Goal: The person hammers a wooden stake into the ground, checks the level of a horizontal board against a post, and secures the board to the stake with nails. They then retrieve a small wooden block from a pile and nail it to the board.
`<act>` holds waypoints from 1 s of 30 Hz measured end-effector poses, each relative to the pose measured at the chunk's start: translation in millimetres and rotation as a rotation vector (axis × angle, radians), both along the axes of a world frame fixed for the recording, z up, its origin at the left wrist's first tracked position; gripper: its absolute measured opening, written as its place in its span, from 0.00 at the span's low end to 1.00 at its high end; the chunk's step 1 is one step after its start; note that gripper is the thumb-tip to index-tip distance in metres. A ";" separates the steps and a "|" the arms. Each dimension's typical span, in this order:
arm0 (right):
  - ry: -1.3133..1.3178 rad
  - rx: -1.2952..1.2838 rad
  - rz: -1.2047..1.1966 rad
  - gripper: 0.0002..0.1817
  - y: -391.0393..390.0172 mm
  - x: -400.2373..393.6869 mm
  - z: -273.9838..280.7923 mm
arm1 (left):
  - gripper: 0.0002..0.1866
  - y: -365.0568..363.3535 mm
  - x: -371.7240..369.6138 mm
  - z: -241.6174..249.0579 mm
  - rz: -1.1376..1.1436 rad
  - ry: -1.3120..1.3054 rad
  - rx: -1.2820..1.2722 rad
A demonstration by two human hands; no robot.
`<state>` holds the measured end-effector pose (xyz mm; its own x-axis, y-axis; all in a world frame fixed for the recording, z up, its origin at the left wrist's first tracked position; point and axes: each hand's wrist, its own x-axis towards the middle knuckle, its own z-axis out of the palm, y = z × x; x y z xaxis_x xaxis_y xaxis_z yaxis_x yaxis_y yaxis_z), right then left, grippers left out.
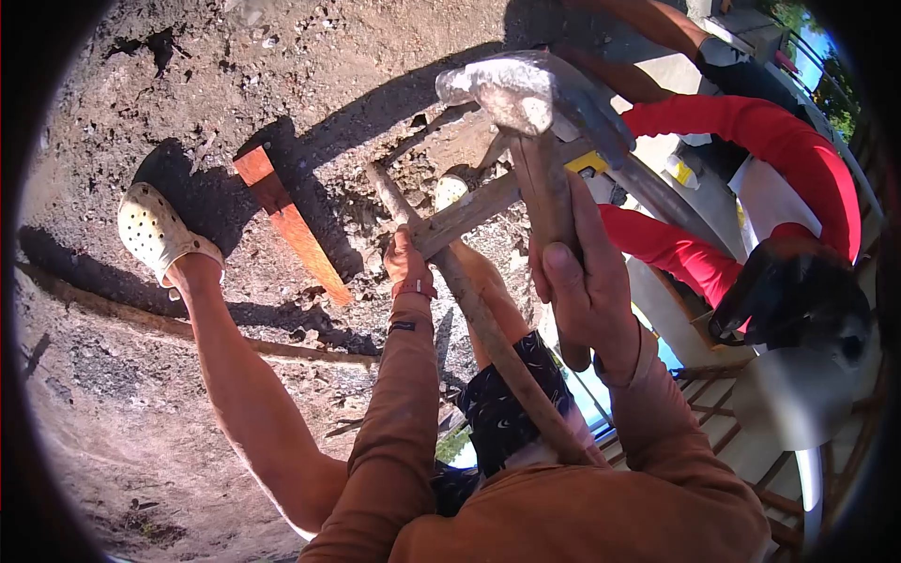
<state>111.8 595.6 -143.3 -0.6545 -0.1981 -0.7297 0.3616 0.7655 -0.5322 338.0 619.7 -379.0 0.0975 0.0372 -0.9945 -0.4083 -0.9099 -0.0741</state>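
My right hand (596, 296) is wrapped round the wooden handle of a hammer (544, 183), its thumb lying along the wood. The hammer's worn, pale metal head (511, 92) is raised at the top of the handle, close to the camera. Lower and to the left, my left hand (407, 263) is closed on a weathered wooden board (474, 216) where it crosses a long wooden pole (493, 338). The pole slants down toward my body between my legs. Part of the board is hidden behind the hammer handle, and the left fingers are partly covered.
A reddish wooden plank (293, 230) lies on rough, stony ground left of my hands. Another pole (141, 317) lies near my clog (153, 230). A co-worker in red sleeves (751, 122) bends close on the right, near a grey metal pipe (662, 197).
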 end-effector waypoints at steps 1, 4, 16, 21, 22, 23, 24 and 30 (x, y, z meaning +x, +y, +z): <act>0.088 -0.055 -0.006 0.31 -1.1 -1.3 2.1 | 0.23 -0.4 -1.4 1.7 -0.020 -0.001 -0.010; 0.033 0.060 0.085 0.30 17.4 27.0 -13.2 | 0.22 -4.9 -9.4 7.7 -0.017 -0.063 -0.010; 0.051 -0.008 -0.041 0.29 -4.1 -4.2 3.1 | 0.21 26.5 38.3 -30.5 -0.301 0.137 -0.170; -0.623 0.533 0.379 0.28 30.1 46.3 -39.7 | 0.22 21.4 35.2 -27.4 -0.487 0.166 -0.241; -0.494 0.484 0.293 0.29 51.0 62.3 -46.8 | 0.22 13.9 29.5 -20.2 -0.534 0.135 -0.200; -0.344 0.408 0.339 0.29 64.0 62.4 -49.3 | 0.20 4.2 2.0 -5.4 -0.325 0.067 -0.113; -0.211 0.317 0.381 0.30 68.3 64.7 -53.0 | 0.19 4.5 2.7 -6.9 -0.573 0.092 -0.245; 0.005 0.054 -0.041 0.29 -17.6 -24.7 2.7 | 0.21 16.7 18.5 -17.1 -0.406 0.098 -0.210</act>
<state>87.1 578.0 -140.6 -0.6648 -0.1311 -0.7354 0.3910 0.7778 -0.4921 356.6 636.4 -396.1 -0.0318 -0.1872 -0.9818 -0.7303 -0.6663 0.1507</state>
